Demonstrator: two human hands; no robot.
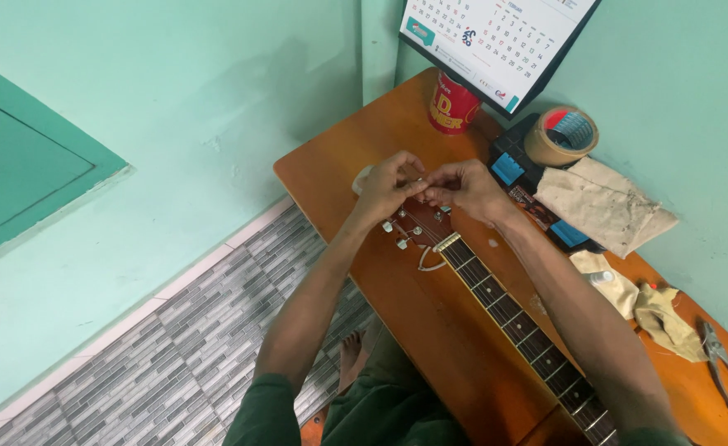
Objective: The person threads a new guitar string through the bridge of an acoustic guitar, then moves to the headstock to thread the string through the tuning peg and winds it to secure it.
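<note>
A guitar lies on the wooden table (430,330), its dark fretted neck (521,326) running toward me and its headstock (418,225) pointing away. My left hand (387,188) and my right hand (465,190) meet just above the headstock, fingertips pinched together on something thin and small, probably a string end; it is too small to tell. Silver tuning pegs (395,235) stick out on the headstock's left side, just below my left hand.
A red can (452,106) and a desk calendar (496,41) stand at the table's far end. A roll of brown tape (562,136) sits on a black box (512,165). Crumpled paper (603,205), rags (665,318) and pliers (723,359) lie at right. Tiled floor (174,363) is at left.
</note>
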